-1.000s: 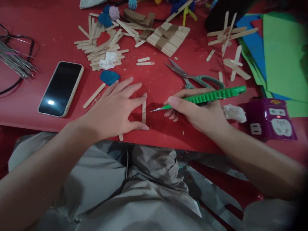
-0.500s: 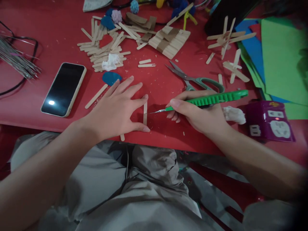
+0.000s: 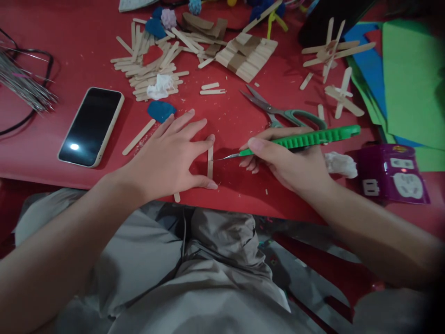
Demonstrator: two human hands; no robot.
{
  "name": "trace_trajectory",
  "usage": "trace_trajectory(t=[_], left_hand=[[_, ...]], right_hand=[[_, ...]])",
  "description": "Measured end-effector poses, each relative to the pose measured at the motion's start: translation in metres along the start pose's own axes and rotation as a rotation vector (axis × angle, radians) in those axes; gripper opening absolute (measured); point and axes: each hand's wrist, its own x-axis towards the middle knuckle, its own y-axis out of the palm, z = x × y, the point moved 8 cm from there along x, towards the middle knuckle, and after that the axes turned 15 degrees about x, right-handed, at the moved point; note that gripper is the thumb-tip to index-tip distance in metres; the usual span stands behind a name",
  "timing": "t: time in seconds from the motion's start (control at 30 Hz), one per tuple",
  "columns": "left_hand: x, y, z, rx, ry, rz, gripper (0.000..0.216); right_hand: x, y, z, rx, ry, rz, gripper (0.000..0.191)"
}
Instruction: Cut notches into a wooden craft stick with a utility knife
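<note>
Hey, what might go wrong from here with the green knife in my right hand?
The green knife points toward your left hand, so a slip might cut it. The thin wooden stick at the knife's tip might twist or snap if pressed hard.

Loose grey clothing (image 3: 208, 297), deep creases, bare forearms (image 3: 79, 232), bare hands (image 3: 166, 160)

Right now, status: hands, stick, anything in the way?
Right hand gripping knife, tip at stick. Left hand spread, thumb and forefinger at stick's ends. Scissors just beyond right hand, clear of stick.
</note>
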Motion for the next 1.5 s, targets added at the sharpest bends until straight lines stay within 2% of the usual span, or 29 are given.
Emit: trace_trajectory(t=[0.27, 0.5, 0.87, 1.1, 1.23, 1.5], left_hand=[[0.000, -0.002, 0.000, -0.001, -0.001, 0.012, 0.086], [0.000, 0.001, -0.001, 0.032, -0.015, 0.039, 0.088], [0.000, 0.001, -0.001, 0.024, -0.025, 0.053, 0.088], [0.001, 0.000, -0.001, 0.010, -0.002, 0.016, 0.081], [0.002, -0.001, -0.001, 0.018, -0.015, 0.029, 0.082], [-0.001, -0.001, -0.005, 0.039, 0.001, 0.008, 0.084]], right_hand=[[-0.002, 0.004, 0.006, -0.080, 0.007, -0.004, 0.035], [-0.001, -0.001, 0.003, 0.007, -0.015, -0.046, 0.029], [-0.002, 0.002, 0.001, -0.010, 0.001, 0.002, 0.031], [-0.003, 0.005, 0.009, -0.085, 0.003, -0.019, 0.034], [-0.005, 0.005, 0.009, -0.058, -0.008, -0.006, 0.025], [-0.002, -0.005, 0.001, -0.009, -0.029, -0.055, 0.031]])
